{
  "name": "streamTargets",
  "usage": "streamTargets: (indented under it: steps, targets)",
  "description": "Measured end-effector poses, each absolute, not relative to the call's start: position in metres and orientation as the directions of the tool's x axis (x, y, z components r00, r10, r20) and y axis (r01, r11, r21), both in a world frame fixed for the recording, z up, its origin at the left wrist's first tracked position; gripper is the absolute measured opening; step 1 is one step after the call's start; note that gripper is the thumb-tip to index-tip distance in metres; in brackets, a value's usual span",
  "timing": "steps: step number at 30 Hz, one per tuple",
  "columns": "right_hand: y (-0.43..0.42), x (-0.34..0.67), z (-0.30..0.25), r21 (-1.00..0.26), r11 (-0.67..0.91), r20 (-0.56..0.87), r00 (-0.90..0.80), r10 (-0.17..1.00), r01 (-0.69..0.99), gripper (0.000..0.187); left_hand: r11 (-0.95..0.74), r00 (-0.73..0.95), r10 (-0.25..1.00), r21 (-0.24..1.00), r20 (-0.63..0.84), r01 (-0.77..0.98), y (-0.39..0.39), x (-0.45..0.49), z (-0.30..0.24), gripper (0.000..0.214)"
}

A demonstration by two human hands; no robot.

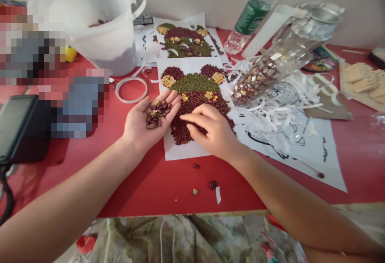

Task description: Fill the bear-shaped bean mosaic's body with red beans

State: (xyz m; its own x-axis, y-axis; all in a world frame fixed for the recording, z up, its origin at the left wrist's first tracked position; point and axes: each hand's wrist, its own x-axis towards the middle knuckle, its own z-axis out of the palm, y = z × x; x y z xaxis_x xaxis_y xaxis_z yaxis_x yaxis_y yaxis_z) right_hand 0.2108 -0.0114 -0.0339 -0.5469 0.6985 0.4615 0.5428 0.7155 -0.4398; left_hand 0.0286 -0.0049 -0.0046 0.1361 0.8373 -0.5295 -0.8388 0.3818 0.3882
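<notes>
Left hand (pixel 138 124) spread, palm up, slightly cupped; small heap of red beans (pixel 155 114) with yellow kernels (pixel 155 112) on palm. Right hand (pixel 210 131) palm down, fingers pressed together, fingertips (pixel 188 119) on lower part of bean picture (pixel 195 94). Bean picture on paper sheet (pixel 177 150), mid-desk (pixel 144 183). Loose beans (pixel 213 185) near front edge. Second picture (pixel 185 40) toward back edge; white bucket (pixel 99 34) at left; tilted bottle (pixel 255 82) with beans at right.

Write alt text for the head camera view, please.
A person's left hand cups dark red beans while the right hand rests on a bean mosaic on paper. A clear bottle of beans leans beside it on a red table.
</notes>
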Motion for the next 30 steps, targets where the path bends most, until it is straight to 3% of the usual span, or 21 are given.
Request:
streamTargets:
  steps: [3,9,14,21,26,30]
  targets:
    - [-0.016,0.211,-0.025,-0.511,0.679,0.503,-0.457,0.734,0.527,0.024,0.438,0.185,0.814,0.373,-0.551,-0.818,-0.013,0.035,0.000,0.053]
    - [-0.023,0.205,-0.020,-0.397,0.741,0.560,-0.497,0.663,0.541,0.018,0.601,0.377,0.755,0.337,-0.536,-0.724,-0.028,0.041,0.001,0.052]
    - [-0.023,0.205,-0.017,-0.409,0.716,0.537,-0.485,0.690,0.565,0.017,0.621,0.419,0.746,0.312,-0.518,-0.719,-0.030,0.041,0.000,0.054]
    - [-0.027,0.201,-0.017,-0.378,0.787,0.521,-0.591,0.616,0.487,0.017,0.618,0.411,0.743,0.304,-0.528,-0.725,-0.030,0.043,0.002,0.054]
    - [-0.029,0.197,-0.019,-0.447,0.762,0.484,-0.589,0.647,0.469,0.015,0.618,0.415,0.740,0.291,-0.529,-0.731,-0.030,0.045,0.001,0.054]
    - [-0.030,0.194,-0.015,-0.585,0.654,0.347,-0.582,0.736,0.479,0.012,0.608,0.415,0.754,0.298,-0.510,-0.736,-0.029,0.045,-0.001,0.052]
